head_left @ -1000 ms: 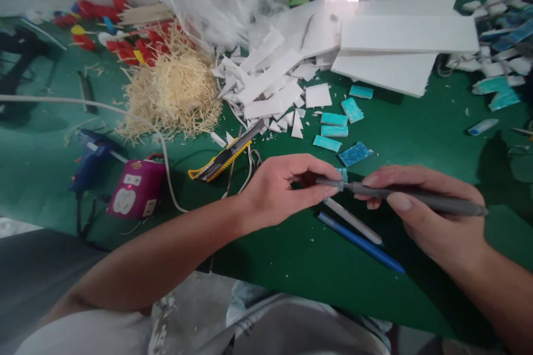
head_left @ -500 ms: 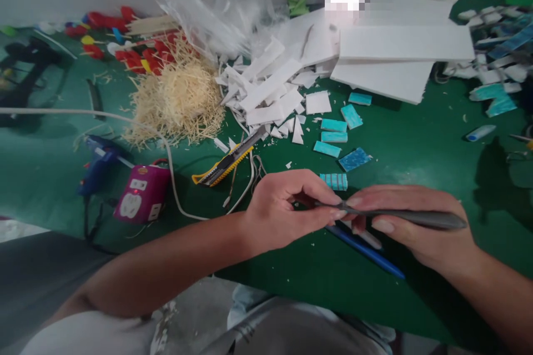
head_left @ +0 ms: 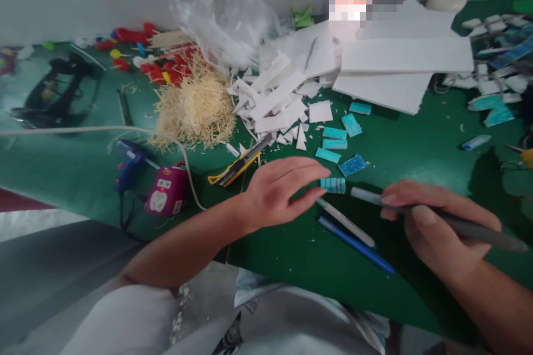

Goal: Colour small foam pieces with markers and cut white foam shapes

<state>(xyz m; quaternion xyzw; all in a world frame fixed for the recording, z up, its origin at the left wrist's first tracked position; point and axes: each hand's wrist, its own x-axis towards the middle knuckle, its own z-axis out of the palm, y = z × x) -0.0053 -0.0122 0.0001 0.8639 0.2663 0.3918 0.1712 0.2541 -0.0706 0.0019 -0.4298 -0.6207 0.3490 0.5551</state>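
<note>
My left hand [head_left: 287, 191] hovers over the green table [head_left: 291, 266], its thumb and fingers apart. Their tips are beside the left end of a small blue piece with dark stripes [head_left: 335, 185]; I cannot tell if they touch it. My right hand [head_left: 445, 224] is closed around a thick dark grey pen [head_left: 470, 228], lying slantwise through the fingers. A pale, blurred tube [head_left: 364, 195] sticks out at its fingertips; whether it belongs to the pen is unclear. Between the hands lie a white pen [head_left: 350, 224] and a blue pen [head_left: 358, 247].
Several blue pieces [head_left: 334, 133] lie beyond the hands. Behind are white foam scraps [head_left: 275, 105], foam sheets [head_left: 403, 55] and a heap of thin wooden sticks [head_left: 200, 105]. Leftward are a yellow-black utility knife [head_left: 239, 166], a purple power adapter [head_left: 166, 191] and a blue glue gun [head_left: 133, 158].
My hands have moved apart. My left hand has let go of the grey pen's tip and opened beside the striped piece. My right hand has carried the pen rightward. The view has shifted.
</note>
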